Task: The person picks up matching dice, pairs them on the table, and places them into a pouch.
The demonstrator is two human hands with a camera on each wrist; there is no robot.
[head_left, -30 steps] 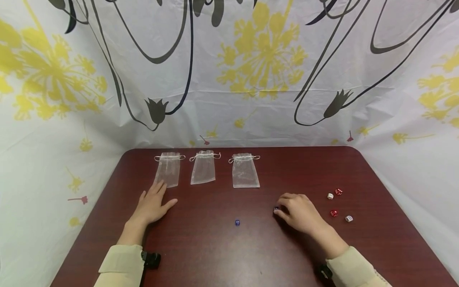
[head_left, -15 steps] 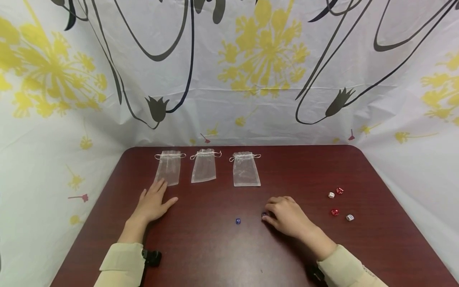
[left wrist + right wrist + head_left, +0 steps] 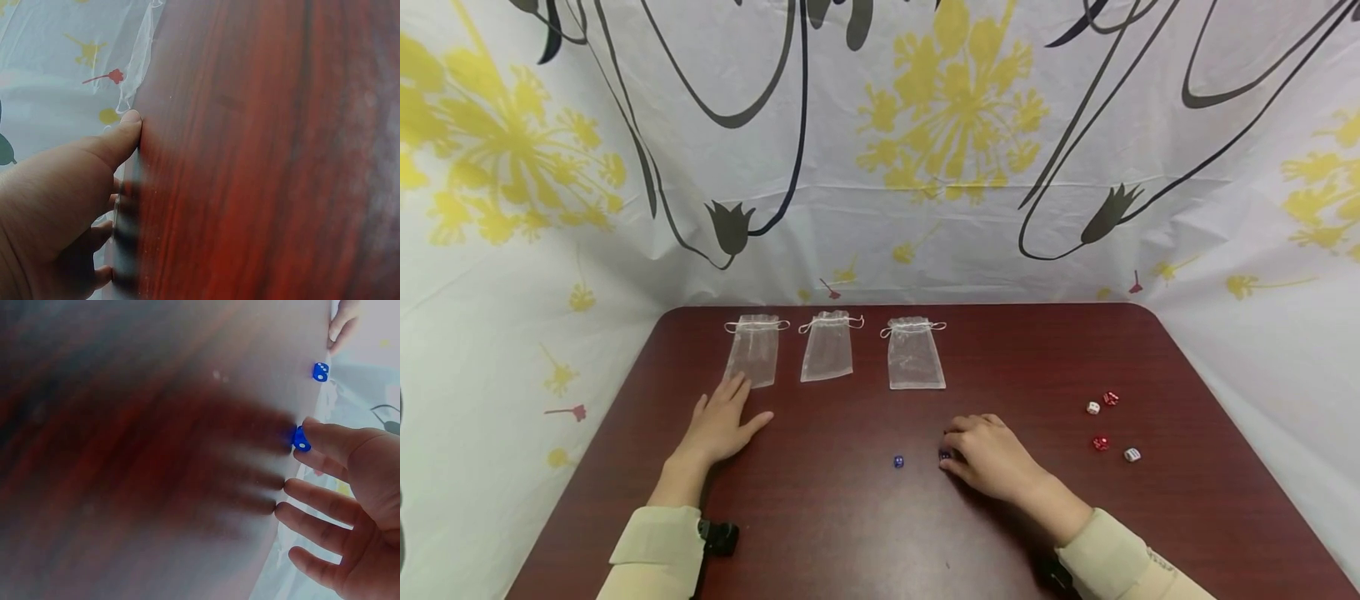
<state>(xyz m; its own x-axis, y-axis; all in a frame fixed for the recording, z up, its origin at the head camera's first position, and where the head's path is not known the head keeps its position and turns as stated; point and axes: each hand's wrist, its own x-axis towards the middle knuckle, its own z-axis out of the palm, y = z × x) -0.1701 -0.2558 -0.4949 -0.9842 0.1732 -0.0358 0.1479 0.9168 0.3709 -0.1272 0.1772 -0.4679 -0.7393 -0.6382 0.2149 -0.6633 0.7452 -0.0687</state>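
My right hand (image 3: 988,454) pinches a blue die (image 3: 301,439) between thumb and forefinger, low at the tabletop, its other fingers spread. In the head view only a sliver of that die shows at the fingertips. A second blue die (image 3: 898,461) lies on the table a short way to its left. My left hand (image 3: 715,425) rests with fingers spread on the table, its fingertips overlapping the lower edge of the leftmost sheer drawstring bag (image 3: 754,350). In the left wrist view, the thumb and fingertips of the left hand (image 3: 69,194) touch the dark red surface.
Two more sheer bags, a middle bag (image 3: 827,350) and a right bag (image 3: 915,358), lie flat along the back. At the right are two white dice, one white die (image 3: 1132,455) nearer, and two red dice, one red die (image 3: 1101,443) nearer. A printed curtain (image 3: 820,167) hangs behind the table.
My right hand has moved left and slightly nearer with the blue die, closing on the second blue die. The left hand stays where it was.
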